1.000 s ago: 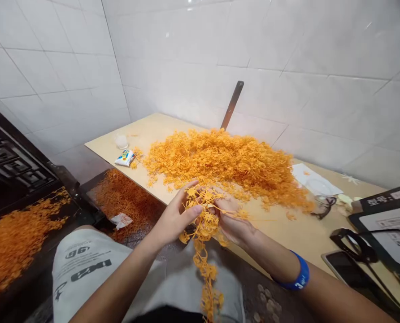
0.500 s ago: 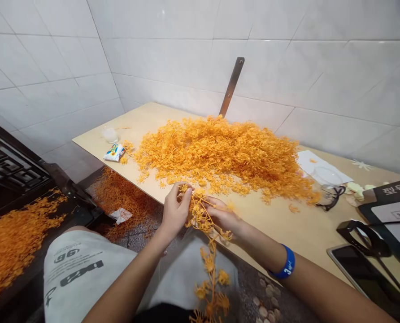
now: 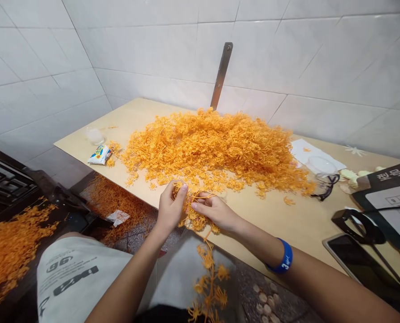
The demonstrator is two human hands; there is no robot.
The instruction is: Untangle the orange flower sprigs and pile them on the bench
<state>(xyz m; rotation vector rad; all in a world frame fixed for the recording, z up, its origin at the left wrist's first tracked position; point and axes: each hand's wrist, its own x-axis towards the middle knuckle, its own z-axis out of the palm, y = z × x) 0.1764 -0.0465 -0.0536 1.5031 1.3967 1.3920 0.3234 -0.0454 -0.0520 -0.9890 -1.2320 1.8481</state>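
Note:
Over the table's near edge, my left hand (image 3: 171,204) is closed around a bunch of orange plastic flower sprigs (image 3: 196,220). Thumb and fingers of my right hand (image 3: 216,211), with a blue wristband above the wrist, pinch a thin stem at the right of the same bunch. A long sprig (image 3: 210,278) with several spiky blossoms hangs from the bunch down over my lap. Just behind both hands spreads a large heap of the same orange sprigs (image 3: 213,148) on the table. The fingertips are partly hidden among the sprigs.
On the table (image 3: 254,215) lie a snack packet (image 3: 100,154) at left, and eyeglasses (image 3: 326,186), a phone (image 3: 351,255) and a black strap (image 3: 358,226) at right. A metal bar (image 3: 222,74) stands by the wall. More orange sprigs (image 3: 15,246) fill the lower left.
My right hand has come in closer to the left and now pinches at the bunch. The view has shifted slightly, so the table sits a little further left.

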